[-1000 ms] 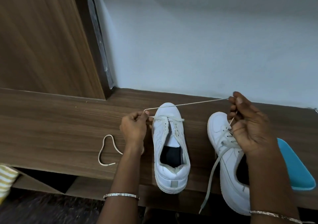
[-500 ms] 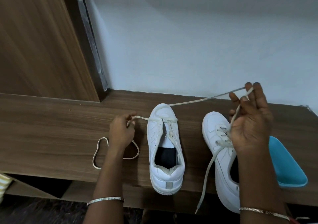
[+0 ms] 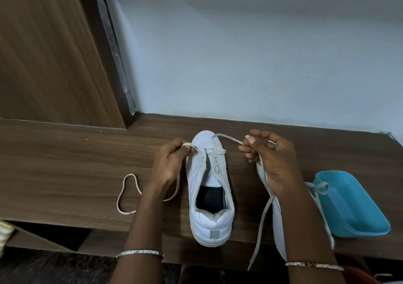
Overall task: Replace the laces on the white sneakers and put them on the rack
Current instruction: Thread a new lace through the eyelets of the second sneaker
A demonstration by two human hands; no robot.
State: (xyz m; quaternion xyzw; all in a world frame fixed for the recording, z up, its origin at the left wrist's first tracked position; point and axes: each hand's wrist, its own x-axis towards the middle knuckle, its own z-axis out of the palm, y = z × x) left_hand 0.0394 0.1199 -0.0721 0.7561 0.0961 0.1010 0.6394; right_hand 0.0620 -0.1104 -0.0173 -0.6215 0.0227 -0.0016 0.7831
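Head view shows the dark brown wooden shelf top (image 3: 65,164) and a turquoise plastic tray (image 3: 353,209) at right. One white leather sneaker (image 3: 210,222) stands between the hands; the second white sneaker (image 3: 278,225) is mostly behind the right arm. The left hand (image 3: 168,166) and right hand (image 3: 274,161), fingers curled, each pinch one end of the cream flat lace (image 3: 229,138). It seems better to pull both ends equal and untwisted before crossing.

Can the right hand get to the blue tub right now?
Probably, but not freely: the blue plastic tub sits close beside the right hand with nothing blocking the way, yet that hand is pinching the white shoelace, so it would need to let go first.
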